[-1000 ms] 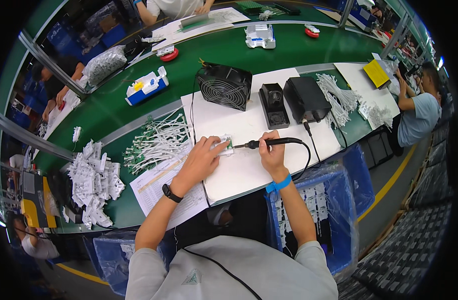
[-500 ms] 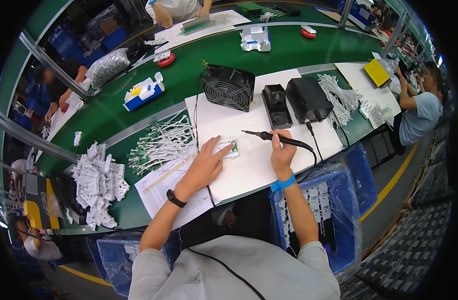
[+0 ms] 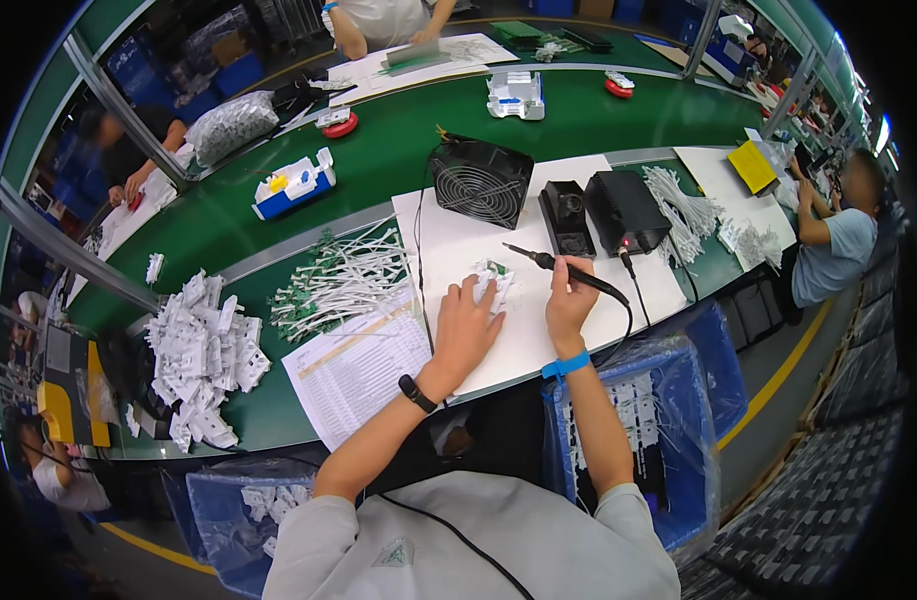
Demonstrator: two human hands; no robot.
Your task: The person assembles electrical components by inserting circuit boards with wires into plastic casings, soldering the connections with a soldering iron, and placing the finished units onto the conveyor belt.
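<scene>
Left hand (image 3: 468, 325) lays spread fingers over a small white plastic housing (image 3: 498, 277), seemingly steadying it; right hand (image 3: 570, 305) grasps a black pen-shaped soldering iron (image 3: 540, 259).

A black fan (image 3: 481, 186) stands right of a blue and white box (image 3: 297, 196).

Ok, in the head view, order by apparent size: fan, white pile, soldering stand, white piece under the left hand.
1. White pile
2. Fan
3. Soldering stand
4. White piece, partly covered by the left hand
</scene>
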